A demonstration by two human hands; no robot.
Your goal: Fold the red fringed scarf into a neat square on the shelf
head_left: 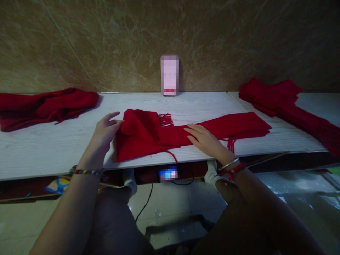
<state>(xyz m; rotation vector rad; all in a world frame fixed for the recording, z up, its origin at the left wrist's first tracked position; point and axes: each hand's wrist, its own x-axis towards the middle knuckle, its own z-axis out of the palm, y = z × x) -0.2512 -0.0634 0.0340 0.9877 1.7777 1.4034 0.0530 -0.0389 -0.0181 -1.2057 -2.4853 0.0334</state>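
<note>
A red scarf (pixel 170 134) with fringed ends lies stretched across the white tabletop in front of me. Its left part is folded over and puckered, with one fringe showing near the middle. My right hand (pixel 203 139) rests flat on the middle of the scarf, fingers extended. At the scarf's left edge is my left hand (pixel 107 129), its thumb and forefinger apart. The thumb tip meets the cloth's edge, but no grip on it shows.
More red cloth (pixel 50 106) lies in a heap at the left, and stacked red scarves (pixel 281 97) lie at the right. A phone with a blurred screen (pixel 170 75) leans on the marbled wall (pixel 111 42). Below the white tabletop (pixel 66 148), a second lit device (pixel 168 173) has a cable.
</note>
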